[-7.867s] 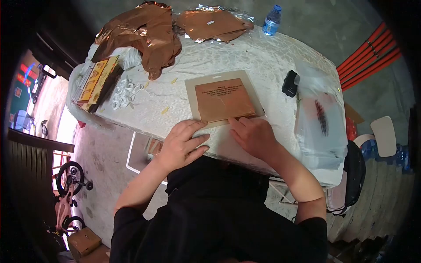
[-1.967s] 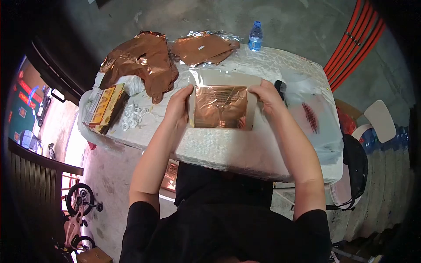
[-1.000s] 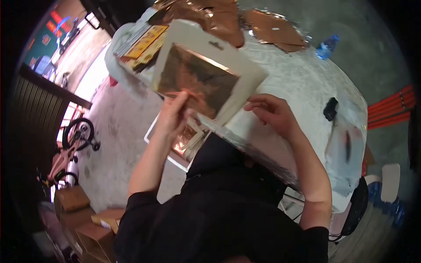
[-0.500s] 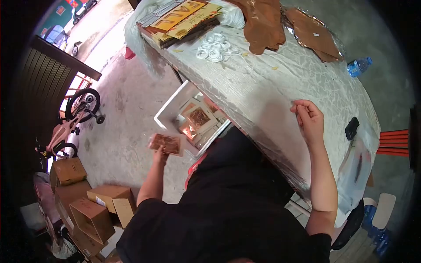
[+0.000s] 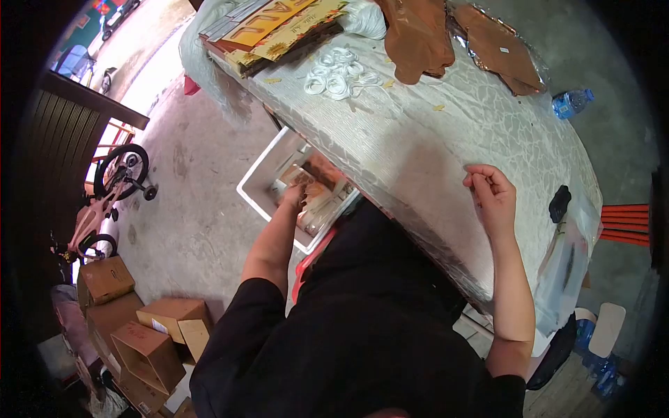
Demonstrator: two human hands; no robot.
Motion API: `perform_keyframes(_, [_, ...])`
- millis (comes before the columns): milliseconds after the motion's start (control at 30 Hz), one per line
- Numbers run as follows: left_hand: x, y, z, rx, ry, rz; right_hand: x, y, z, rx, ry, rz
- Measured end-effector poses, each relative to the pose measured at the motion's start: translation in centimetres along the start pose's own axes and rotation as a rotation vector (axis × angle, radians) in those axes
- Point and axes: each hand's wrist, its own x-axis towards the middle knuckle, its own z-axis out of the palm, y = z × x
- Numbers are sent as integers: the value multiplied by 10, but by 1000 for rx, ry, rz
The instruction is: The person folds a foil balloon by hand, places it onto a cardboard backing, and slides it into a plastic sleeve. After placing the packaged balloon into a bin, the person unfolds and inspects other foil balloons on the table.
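My left hand [image 5: 294,196] reaches down into a white foam box [image 5: 255,187] beside the table. Its fingers are closed on a flat, clear-wrapped packet with copper-brown contents [image 5: 301,177], partly hidden by the hand. Several similar flat packets [image 5: 325,169] lie in the box, some pale-edged. Over the pale patterned tablecloth [image 5: 446,157], my right hand [image 5: 495,193] hovers or rests with its fingers curled in; nothing shows in it.
On the table lie rolls of white cord [image 5: 338,75], printed "FALL" signs [image 5: 275,28], brown foil pieces [image 5: 418,42] and a black object [image 5: 559,204]. A water bottle [image 5: 573,104] is at its far edge. Cardboard boxes [image 5: 150,355] and a bicycle [image 5: 104,202] stand left.
My left hand has moved from outside the foam box, where it held a copper-brown packet, up and right into the box. My right hand has stayed nearly still.
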Motion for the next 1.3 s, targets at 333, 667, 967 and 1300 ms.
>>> perform_keyframes(333, [-36,-116,-83,566,19,173,-5,3,7,-112,12,-95])
perform_keyframes(667, [-105,-120,-75,911,-252,283,-77,-37,16,-240,-552,-41])
perform_keyframes(967, [-108,-15,-50,1083,-141,496,-147,38,-13,-13,-488,351])
perform_keyframes(1300, [-147,55,-22,1152,-307,646,-136,109,-1,-1108,-435,62])
